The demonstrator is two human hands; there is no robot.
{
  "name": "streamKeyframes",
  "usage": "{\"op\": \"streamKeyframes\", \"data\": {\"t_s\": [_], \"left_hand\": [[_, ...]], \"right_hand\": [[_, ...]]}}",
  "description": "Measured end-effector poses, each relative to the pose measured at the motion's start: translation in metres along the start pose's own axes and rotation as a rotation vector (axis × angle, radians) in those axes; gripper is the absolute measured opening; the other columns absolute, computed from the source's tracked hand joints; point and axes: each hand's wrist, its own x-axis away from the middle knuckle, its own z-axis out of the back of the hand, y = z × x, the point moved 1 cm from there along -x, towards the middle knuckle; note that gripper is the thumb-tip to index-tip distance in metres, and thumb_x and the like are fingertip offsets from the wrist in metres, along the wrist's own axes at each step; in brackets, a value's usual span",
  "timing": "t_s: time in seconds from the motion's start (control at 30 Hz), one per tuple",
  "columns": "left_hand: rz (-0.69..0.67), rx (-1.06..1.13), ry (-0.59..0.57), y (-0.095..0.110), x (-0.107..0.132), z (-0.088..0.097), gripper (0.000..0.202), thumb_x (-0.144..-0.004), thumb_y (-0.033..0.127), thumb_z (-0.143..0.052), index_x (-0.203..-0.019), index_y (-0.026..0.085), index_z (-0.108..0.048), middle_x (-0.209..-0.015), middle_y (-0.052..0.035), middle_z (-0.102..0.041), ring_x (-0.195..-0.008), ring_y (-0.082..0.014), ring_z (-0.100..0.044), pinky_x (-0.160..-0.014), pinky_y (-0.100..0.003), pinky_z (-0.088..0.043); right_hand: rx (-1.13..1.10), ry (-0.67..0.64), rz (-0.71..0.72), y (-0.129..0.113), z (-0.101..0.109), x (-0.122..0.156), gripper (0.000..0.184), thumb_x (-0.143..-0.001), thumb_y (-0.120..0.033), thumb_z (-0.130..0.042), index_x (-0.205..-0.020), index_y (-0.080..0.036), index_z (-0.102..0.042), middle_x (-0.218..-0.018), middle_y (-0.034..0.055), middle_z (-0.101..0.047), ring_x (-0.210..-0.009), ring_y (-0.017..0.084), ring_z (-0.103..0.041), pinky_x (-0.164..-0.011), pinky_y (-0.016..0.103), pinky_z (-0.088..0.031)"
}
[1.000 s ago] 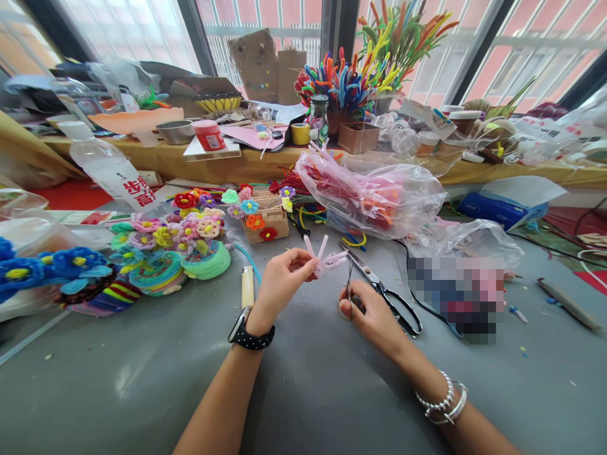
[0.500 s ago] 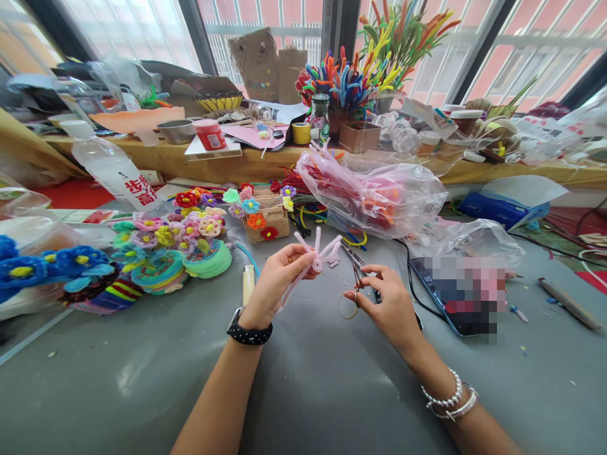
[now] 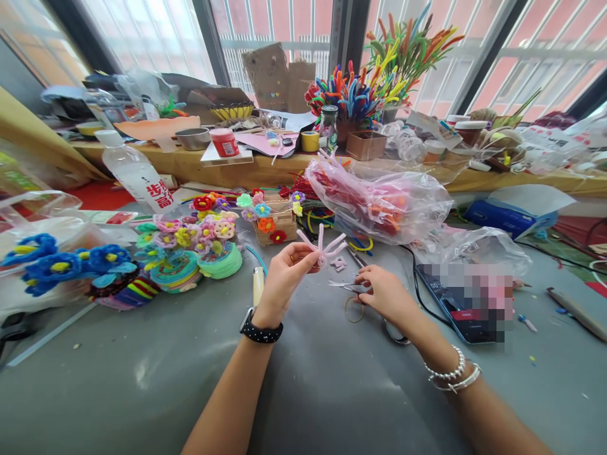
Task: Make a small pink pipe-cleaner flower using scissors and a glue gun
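My left hand point(image 3: 284, 278) is closed on a pale pink pipe-cleaner piece point(image 3: 323, 247) whose short ends fan out above my fingers. My right hand point(image 3: 386, 295) grips small scissors point(image 3: 348, 287), their blades pointing left just below the pink piece. A larger pair of scissors point(image 3: 396, 333) lies on the grey table point(image 3: 142, 379) partly under my right hand. A thin ring point(image 3: 353, 309) rests on the table between my hands. A few pink snippets point(image 3: 338, 262) lie close by.
Finished pipe-cleaner flowers point(image 3: 199, 237) and a small flower basket point(image 3: 275, 221) sit left of my hands, blue flowers point(image 3: 71, 265) further left. A plastic bag of pipe cleaners point(image 3: 379, 199) lies behind, a phone point(image 3: 455, 303) to the right, a bottle point(image 3: 137, 177) at left.
My right hand picked up the small scissors and brought them up to the pink piece. My left hand raised the piece slightly. The view shifted a little.
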Motion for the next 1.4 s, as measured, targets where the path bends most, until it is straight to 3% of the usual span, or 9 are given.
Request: {"op": "streamKeyframes", "data": {"t_s": [0.2,0.4,0.47,0.57,0.7,0.9,1.03,1.23,1.4], "left_hand": [[0.183,0.151,-0.040,0.001,-0.001,0.004,0.019,-0.061,0.023,-0.067,-0.075,0.015,-0.058,-0.065,0.0018,-0.061,-0.057,-0.0069,-0.057,-0.061,-0.018,-0.048],[0.344,0.315,-0.039,0.003,-0.001,0.005,0.013,-0.061,0.019,-0.066,-0.072,0.017,-0.061,-0.066,0.0016,-0.063,-0.053,-0.0050,-0.056,-0.055,-0.013,-0.049],[0.339,0.331,-0.045,0.002,-0.001,0.005,0.012,-0.061,0.017,-0.066,-0.072,0.016,-0.061,-0.064,0.0022,-0.063,-0.053,-0.0046,-0.057,-0.057,-0.013,-0.049],[0.291,0.310,-0.042,-0.001,-0.001,0.005,0.012,-0.062,0.016,-0.066,-0.073,0.015,-0.060,-0.064,0.0028,-0.063,-0.056,-0.0047,-0.058,-0.061,-0.014,-0.048],[0.240,0.250,-0.078,-0.003,-0.001,0.001,0.011,-0.064,0.018,-0.065,-0.070,0.014,-0.057,-0.065,0.0026,-0.063,-0.060,-0.0056,-0.059,-0.066,-0.016,-0.047],[0.199,0.154,-0.148,-0.004,0.003,-0.007,0.013,-0.064,0.018,-0.066,-0.070,0.014,-0.055,-0.063,0.0027,-0.062,-0.059,-0.0064,-0.058,-0.063,-0.018,-0.046],[0.207,0.146,-0.106,-0.005,0.003,-0.007,0.016,-0.062,0.020,-0.067,-0.070,0.013,-0.055,-0.062,0.0022,-0.062,-0.058,-0.0071,-0.057,-0.062,-0.019,-0.047],[0.191,0.177,-0.079,-0.007,0.001,-0.006,0.016,-0.064,0.022,-0.066,-0.071,0.012,-0.057,-0.065,0.0007,-0.062,-0.060,-0.0077,-0.058,-0.064,-0.021,-0.048],[0.197,0.207,-0.070,-0.006,0.002,-0.008,0.019,-0.059,0.021,-0.070,-0.070,0.012,-0.058,-0.063,0.0003,-0.062,-0.059,-0.0086,-0.058,-0.063,-0.022,-0.048]], "right_hand": [[0.182,0.076,0.059,-0.010,-0.001,-0.013,0.015,-0.057,-0.018,-0.070,-0.070,-0.018,-0.062,-0.079,0.0049,-0.056,-0.057,0.015,-0.056,-0.053,0.026,-0.041],[0.145,0.062,0.138,-0.014,0.000,-0.027,0.011,-0.063,-0.013,-0.064,-0.071,-0.021,-0.065,-0.074,0.0049,-0.064,-0.069,0.020,-0.059,-0.058,0.027,-0.041],[0.004,0.109,0.180,-0.019,0.008,-0.025,0.007,-0.070,-0.017,-0.059,-0.073,-0.019,-0.065,-0.075,0.0052,-0.065,-0.069,0.019,-0.059,-0.061,0.028,-0.042],[-0.415,0.203,0.254,-0.029,0.021,-0.017,0.016,-0.079,-0.027,-0.050,-0.080,-0.017,-0.063,-0.076,0.0037,-0.064,-0.066,0.014,-0.059,-0.061,0.026,-0.045],[-0.753,0.296,0.237,-0.039,0.029,-0.006,0.018,-0.076,-0.032,-0.054,-0.084,-0.017,-0.060,-0.080,0.0029,-0.063,-0.069,0.013,-0.060,-0.062,0.024,-0.049],[-0.679,0.452,0.273,-0.040,0.021,-0.003,0.009,-0.076,-0.024,-0.055,-0.081,-0.018,-0.058,-0.078,0.0013,-0.062,-0.068,0.011,-0.058,-0.065,0.024,-0.050],[-0.525,0.515,0.336,-0.037,0.017,-0.004,0.008,-0.077,-0.021,-0.053,-0.081,-0.019,-0.059,-0.079,0.0017,-0.064,-0.070,0.012,-0.059,-0.068,0.025,-0.049],[-0.591,0.651,0.355,-0.033,0.009,-0.004,0.013,-0.075,-0.017,-0.056,-0.087,-0.021,-0.056,-0.077,-0.0005,-0.064,-0.068,0.012,-0.062,-0.065,0.023,-0.051],[-0.448,0.684,0.485,-0.032,0.010,-0.004,0.013,-0.077,-0.012,-0.052,-0.083,-0.022,-0.059,-0.078,-0.0004,-0.065,-0.071,0.012,-0.060,-0.067,0.024,-0.048]]}}
